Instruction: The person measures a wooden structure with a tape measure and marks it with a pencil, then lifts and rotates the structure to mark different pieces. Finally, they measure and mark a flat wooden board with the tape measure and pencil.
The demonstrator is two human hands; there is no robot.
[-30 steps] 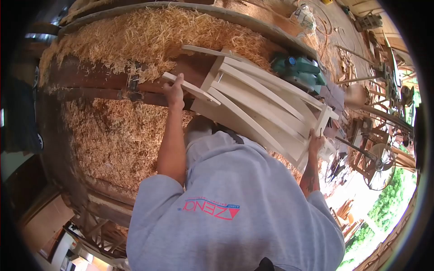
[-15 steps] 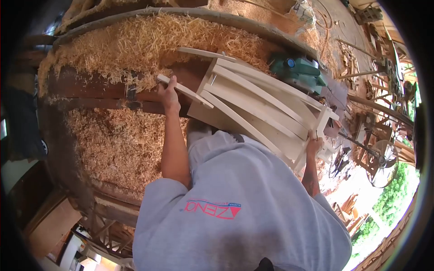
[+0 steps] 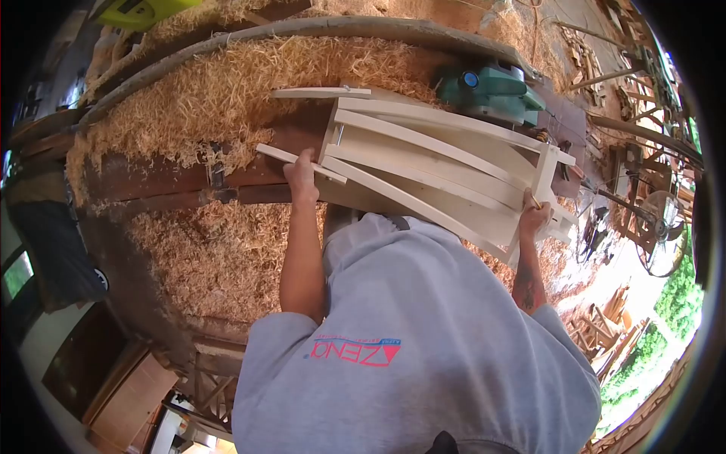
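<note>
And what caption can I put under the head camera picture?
Left hand and right hand on a pale wooden frame, near a green power tool and wood shavings.

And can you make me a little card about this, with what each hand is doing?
Left hand: holding a short wooden bar
Right hand: at one end of the wooden frame, with a thin stick in its fingers
Frame: pale, with long slats
Green tool: beside the frame
Wood shavings: piled loosely
</note>
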